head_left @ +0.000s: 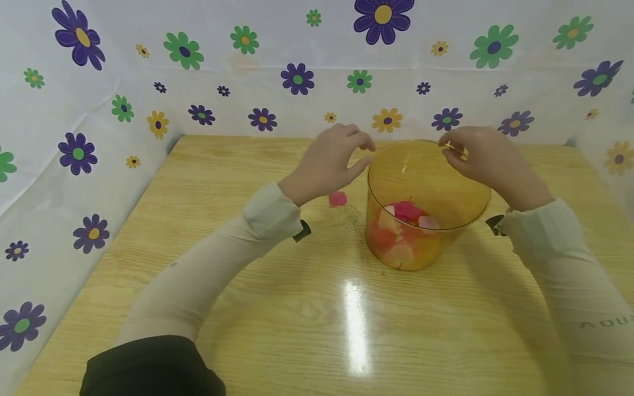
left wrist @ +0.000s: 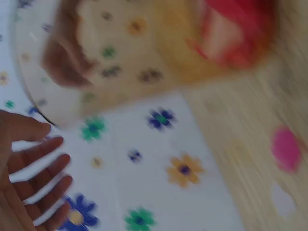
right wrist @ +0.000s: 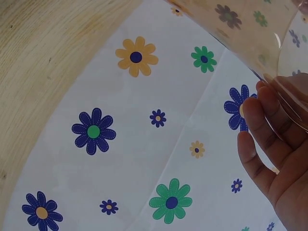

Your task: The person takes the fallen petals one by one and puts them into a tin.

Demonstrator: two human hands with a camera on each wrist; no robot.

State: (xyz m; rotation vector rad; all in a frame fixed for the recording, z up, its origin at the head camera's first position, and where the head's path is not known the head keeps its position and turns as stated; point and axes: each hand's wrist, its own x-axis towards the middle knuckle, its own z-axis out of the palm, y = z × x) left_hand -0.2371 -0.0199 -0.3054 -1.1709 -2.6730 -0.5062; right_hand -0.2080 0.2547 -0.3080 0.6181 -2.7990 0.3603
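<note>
A transparent amber tub (head_left: 428,181) stands on the table, with pink, red and pale petals (head_left: 403,234) at its bottom. My right hand (head_left: 487,159) pinches the tub's far right rim between thumb and fingers; in the right wrist view this hand (right wrist: 284,149) has its fingers along the outside of the clear wall. Beside the left rim is my left hand (head_left: 334,162), its fingers loosely bent and holding nothing. The left wrist view has that hand (left wrist: 31,173) with fingers spread and a fingertip close to the rim; whether it touches cannot be told.
A bright pink petal (head_left: 338,198) lies on the wooden table (head_left: 277,308) left of the tub. Near it in the left wrist view is a whitish petal (left wrist: 283,199). A white flower-printed sheet (head_left: 208,77) walls the back and sides.
</note>
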